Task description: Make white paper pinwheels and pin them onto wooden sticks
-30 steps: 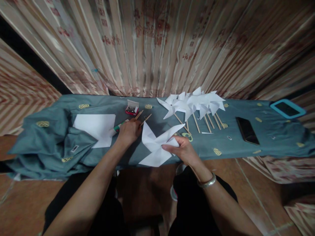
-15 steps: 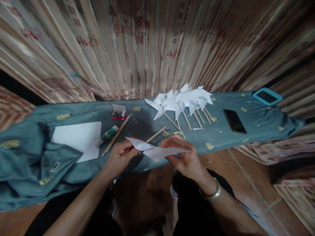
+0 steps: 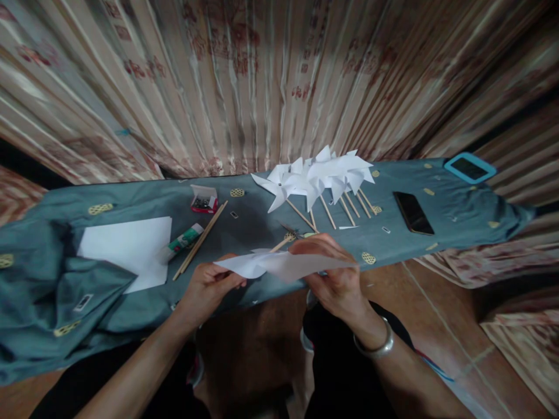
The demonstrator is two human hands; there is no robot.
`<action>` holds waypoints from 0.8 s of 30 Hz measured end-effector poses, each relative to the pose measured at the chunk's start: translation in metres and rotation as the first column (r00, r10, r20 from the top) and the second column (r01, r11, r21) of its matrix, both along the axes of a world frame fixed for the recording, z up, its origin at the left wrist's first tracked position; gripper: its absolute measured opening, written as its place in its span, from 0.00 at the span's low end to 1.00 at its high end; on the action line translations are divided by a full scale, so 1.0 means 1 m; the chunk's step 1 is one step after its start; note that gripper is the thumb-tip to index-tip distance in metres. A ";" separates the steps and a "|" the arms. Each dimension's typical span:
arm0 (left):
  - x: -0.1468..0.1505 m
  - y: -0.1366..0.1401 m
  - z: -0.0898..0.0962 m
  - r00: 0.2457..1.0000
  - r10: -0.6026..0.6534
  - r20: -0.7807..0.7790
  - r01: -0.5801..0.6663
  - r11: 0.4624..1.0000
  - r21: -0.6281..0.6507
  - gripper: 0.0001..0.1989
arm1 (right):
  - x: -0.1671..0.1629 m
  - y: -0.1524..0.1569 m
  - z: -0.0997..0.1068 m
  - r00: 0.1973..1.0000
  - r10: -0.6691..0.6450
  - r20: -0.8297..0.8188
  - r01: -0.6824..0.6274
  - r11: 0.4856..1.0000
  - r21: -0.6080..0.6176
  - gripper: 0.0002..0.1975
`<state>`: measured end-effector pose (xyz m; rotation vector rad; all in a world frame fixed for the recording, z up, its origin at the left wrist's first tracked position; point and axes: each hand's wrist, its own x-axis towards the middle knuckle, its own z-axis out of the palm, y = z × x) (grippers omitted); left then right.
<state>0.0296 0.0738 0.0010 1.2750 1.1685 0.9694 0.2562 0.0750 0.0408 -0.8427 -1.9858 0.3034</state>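
A white paper pinwheel (image 3: 273, 266) is held up over the near edge of the cloth, seen nearly edge-on. My left hand (image 3: 207, 289) pinches its left tip between thumb and fingers. On the other side my right hand (image 3: 334, 282) is closed on the right part of the paper, with some fingers behind it. A wooden stick (image 3: 280, 244) pokes out beyond the paper, its other end hidden. Scissors (image 3: 292, 231) lie just past my right hand, their handles partly covered. Farther back, several finished white pinwheels (image 3: 318, 177) on sticks lie in an overlapping row.
Left on the green cloth (image 3: 244, 227) are white paper sheets (image 3: 126, 244), a glue stick (image 3: 184, 240), loose wooden sticks (image 3: 201, 240) and a small red box (image 3: 204, 201) of metal pins. A phone (image 3: 413, 212) and a blue-framed tablet (image 3: 470, 167) lie right. A curtain (image 3: 262, 87) hangs behind.
The pinwheel has tilted flatter and its right blade reaches farther right. My right hand has shifted slightly right and up; the stick shows less. The whole view has slid a little.
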 end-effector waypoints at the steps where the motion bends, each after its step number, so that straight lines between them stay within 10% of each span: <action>1: 0.000 0.000 -0.001 1.000 -0.002 -0.003 0.002 1.000 0.000 0.10 | 0.000 0.000 0.000 1.000 0.004 -0.005 -0.004 1.000 0.006 0.10; 24: 0.001 -0.004 0.016 1.000 -0.030 0.007 0.030 0.999 -0.038 0.11 | -0.001 0.000 -0.002 0.999 0.000 -0.043 0.001 1.000 0.021 0.11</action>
